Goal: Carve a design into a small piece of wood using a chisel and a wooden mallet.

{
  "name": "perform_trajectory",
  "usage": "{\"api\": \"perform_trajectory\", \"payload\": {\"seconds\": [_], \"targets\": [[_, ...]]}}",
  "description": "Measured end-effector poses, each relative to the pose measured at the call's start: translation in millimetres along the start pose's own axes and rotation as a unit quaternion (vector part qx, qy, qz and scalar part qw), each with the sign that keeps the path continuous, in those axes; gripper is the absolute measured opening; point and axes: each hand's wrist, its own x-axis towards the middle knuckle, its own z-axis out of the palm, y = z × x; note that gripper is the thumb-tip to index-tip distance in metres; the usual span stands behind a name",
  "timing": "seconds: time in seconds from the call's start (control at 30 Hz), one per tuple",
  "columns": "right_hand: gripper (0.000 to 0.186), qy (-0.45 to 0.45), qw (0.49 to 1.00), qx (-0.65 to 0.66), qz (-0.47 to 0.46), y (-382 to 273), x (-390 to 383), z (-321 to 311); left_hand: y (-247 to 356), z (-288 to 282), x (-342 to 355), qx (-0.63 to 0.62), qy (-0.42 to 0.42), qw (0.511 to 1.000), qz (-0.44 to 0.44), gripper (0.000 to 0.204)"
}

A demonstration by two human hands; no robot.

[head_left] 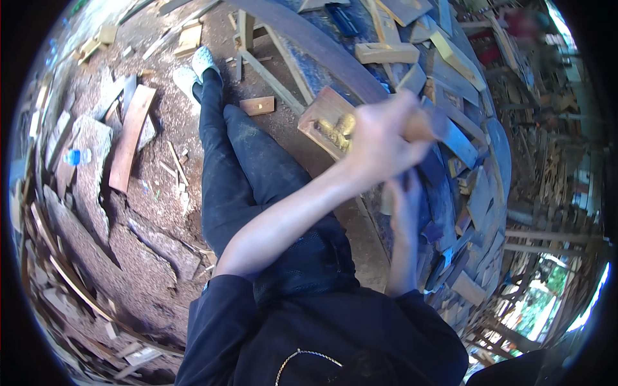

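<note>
My left hand reaches across to the right over the workbench, its fingers closed round a brown wooden piece like a thick handle; motion blurs its far end. Below it, my right hand is raised over the bench edge. Blur and the left hand hide its fingers, so whether it grips anything is unclear. Just left of my left hand lies a reddish-brown wooden block. Yellowish wood shavings sit on its upper face, partly covered by the hand.
Several offcuts, including a pale block, crowd the bench. A long dark plank runs along its left side. On the ground lie a reddish board, a small block and a plastic bottle. My legs extend beside the bench.
</note>
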Motion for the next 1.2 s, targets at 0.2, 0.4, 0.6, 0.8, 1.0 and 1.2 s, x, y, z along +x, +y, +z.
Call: {"api": "perform_trajectory", "payload": {"seconds": [0.2, 0.4, 0.6, 0.8, 1.0, 1.2], "targets": [[0.082, 0.130, 0.965, 0.130, -0.189, -143, 13, -93, -5, 31, -3, 0.059, -0.016, 0.997, 0.051, 0.033], [0.069, 0.012, 0.904, 0.154, -0.399, -166, 3, -124, -11, 33, 3, 0.072, -0.008, 0.997, 0.033, 0.036], [0.084, 0.128, 0.949, -0.085, -0.275, -172, 12, -151, -20, 37, 13, 0.095, 0.016, 0.995, 0.033, 0.039], [0.079, 0.063, 0.843, -0.490, -0.214, -173, 9, -147, -23, 46, 15, 0.112, -0.004, 0.994, 0.014, 0.040], [0.076, 0.106, 0.795, -0.442, -0.401, -177, 18, -121, -27, 53, 13, 0.119, -0.017, 0.993, 0.017, 0.037], [0.068, 0.317, 0.793, -0.291, -0.431, -175, 18, -114, -37, 70, 15, 0.169, -0.014, 0.985, 0.019, 0.031]]}}
